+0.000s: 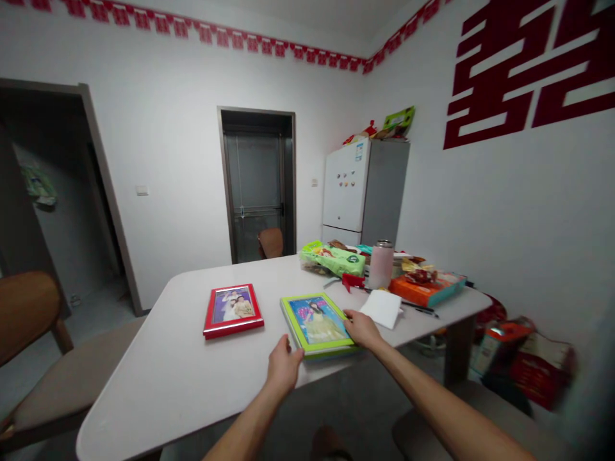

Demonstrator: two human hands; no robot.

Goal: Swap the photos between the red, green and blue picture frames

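Observation:
A picture frame with a lime-green border (317, 320) lies at the table's near edge, its picture of a person in a pale yellow dress facing up. My left hand (283, 366) grips its near left corner, the thumb raised by the border and the other fingers partly hidden. Along the right side, my right hand (362, 328) is closed on the border. To the left, apart from both hands, a red picture frame (234, 308) lies flat with a photo of people in it.
On the white table (177, 378), folded white paper (382, 308) lies right of my right hand. Beyond stand a pink bottle (381, 264), a green packet (331, 259) and an orange box (425, 289). Chairs (72, 378) flank the table; bags (541, 371) sit on the right.

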